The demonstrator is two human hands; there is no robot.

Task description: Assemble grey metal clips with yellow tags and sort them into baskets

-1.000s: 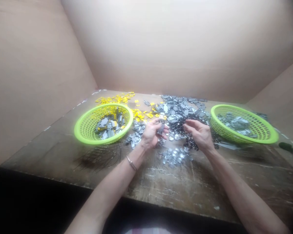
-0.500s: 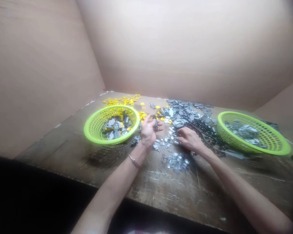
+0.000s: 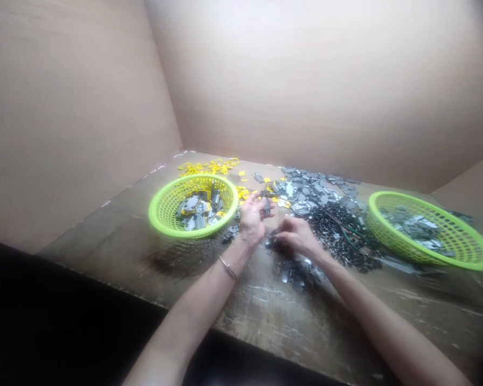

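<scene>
My left hand (image 3: pixel 251 219) is turned palm up, its fingers curled round a small dark grey plastic part (image 3: pixel 267 206). Just to the right, my right hand (image 3: pixel 297 235) is low over the table with thumb and fingertips pressed together; whatever they pinch is too small to make out. Beneath and in front of it lie small shiny metal pieces (image 3: pixel 300 274), partly hidden by the hand and its shadow. Left of my left hand stands a green basket (image 3: pixel 153 217) holding grey and yellow parts (image 3: pixel 199 206).
A second green basket (image 3: pixel 481 262) with grey parts stands at the right. Behind my hands are yellow frames (image 3: pixel 201 167), a heap of flat grey plates (image 3: pixel 306 187) and a pile of small black parts (image 3: pixel 338 230). Pale walls (image 3: pixel 290 80) enclose the table.
My right hand has moved left and inward, nearer my left hand, and now covers the small metal pieces. The whole view has shifted slightly; my left hand keeps the dark part.
</scene>
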